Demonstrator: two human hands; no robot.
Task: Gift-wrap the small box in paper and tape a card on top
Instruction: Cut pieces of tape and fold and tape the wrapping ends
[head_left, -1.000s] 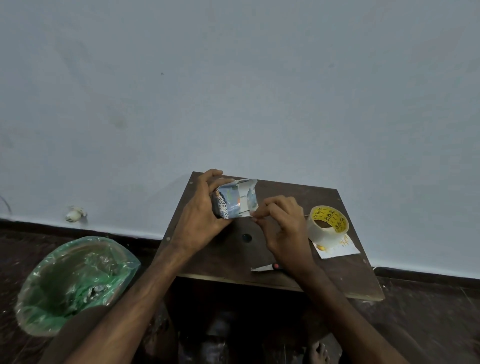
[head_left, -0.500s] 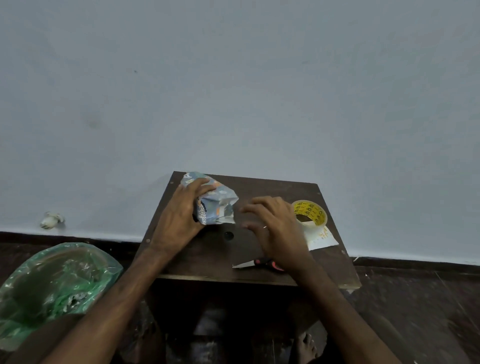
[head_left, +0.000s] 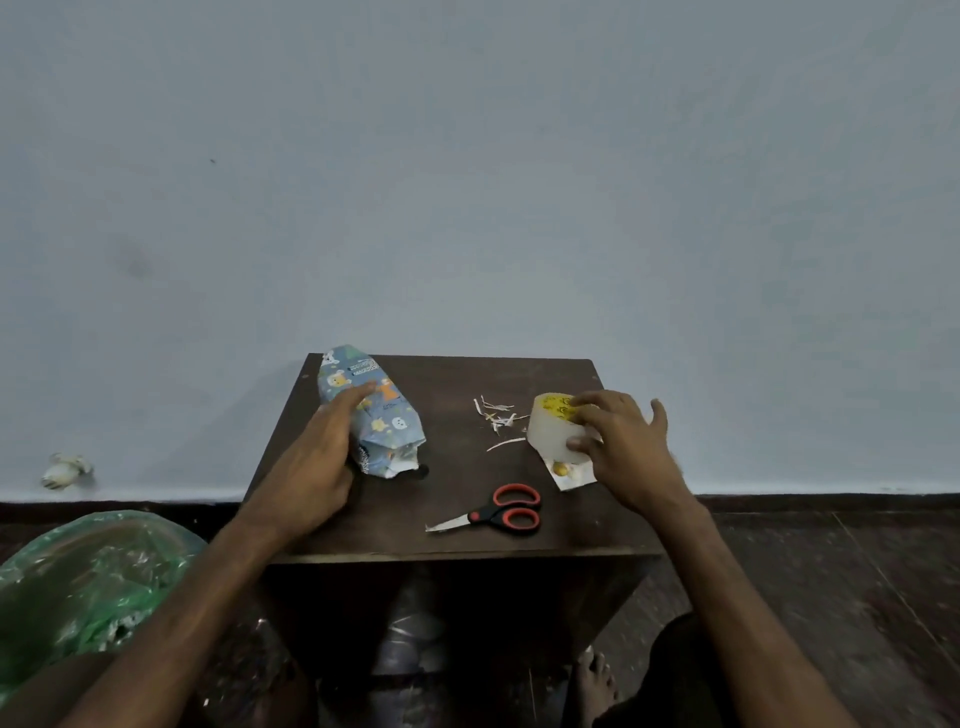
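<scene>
A green-lined bin (head_left: 78, 582) stands left of a dark wooden table (head_left: 452, 543) set against a pale wall. The wrapped box (head_left: 382, 415), gripped half a second ago, now lies at the table's rear left under the left hand's (head_left: 317, 457) straight fingers. Right of it lie paper scraps (head_left: 498, 413) and scissors (head_left: 493, 514). The right hand (head_left: 623, 447), open before, now curls round the tape roll (head_left: 550, 431).

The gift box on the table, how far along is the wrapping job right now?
Done: patterned paper covers the box along its length. In hand: the left hand holds it down while the right hand grips the tape roll. Left: the near end looks loose and untaped; the card lies under the roll, not yet on top.
</scene>
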